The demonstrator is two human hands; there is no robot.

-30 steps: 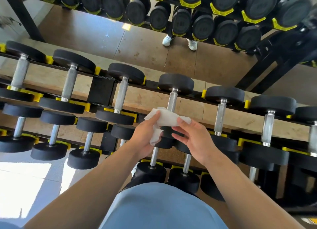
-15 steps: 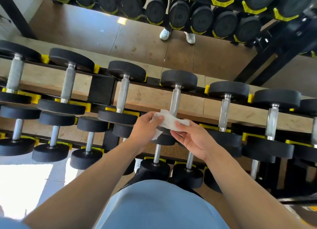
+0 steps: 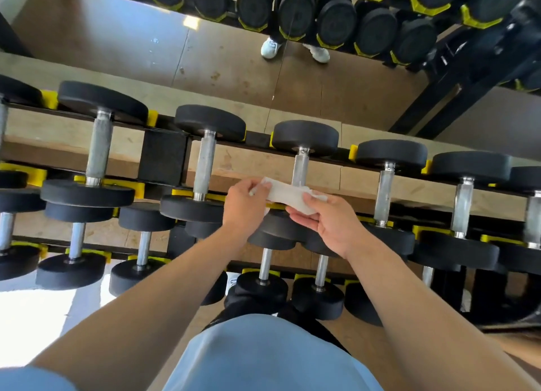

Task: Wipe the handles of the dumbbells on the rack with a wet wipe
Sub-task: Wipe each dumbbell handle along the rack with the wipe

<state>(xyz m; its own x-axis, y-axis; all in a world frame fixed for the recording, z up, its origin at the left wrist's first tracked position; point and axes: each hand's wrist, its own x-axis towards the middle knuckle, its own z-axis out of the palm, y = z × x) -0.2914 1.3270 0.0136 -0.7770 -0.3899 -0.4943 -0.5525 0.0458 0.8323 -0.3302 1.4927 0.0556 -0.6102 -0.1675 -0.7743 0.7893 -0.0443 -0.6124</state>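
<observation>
The rack (image 3: 164, 159) fills my view, a black frame with yellow cradles, tiers of dumbbells lying across it with their steel handles pointing away from me. On the top tier in front of me, the dumbbell (image 3: 304, 144) I am working toward sits just behind my hands, its bare handle (image 3: 300, 171) rising from behind the wipe to the far black head. Its neighbours stand to either side, each apart in its own cradle.

My left hand (image 3: 243, 206) pinches the left end of the wet wipe (image 3: 288, 196) between thumb and fingers; my right hand (image 3: 328, 223) grips the right end, thumb on top, fingers curled under. The wipe is stretched flat between them, in front of the lower part of that handle (whether it already touches the steel, I cannot tell from here).

I judge this to be the readying step: spreading the wipe before wrapping it on the bar. Next, I think, I need to fold the wipe round the handle with one hand, close my fingers firmly on it, and slide along the bar's length from one head to the other, twisting so the knurling gets covered all round. Then on to the next handle to the right.
</observation>
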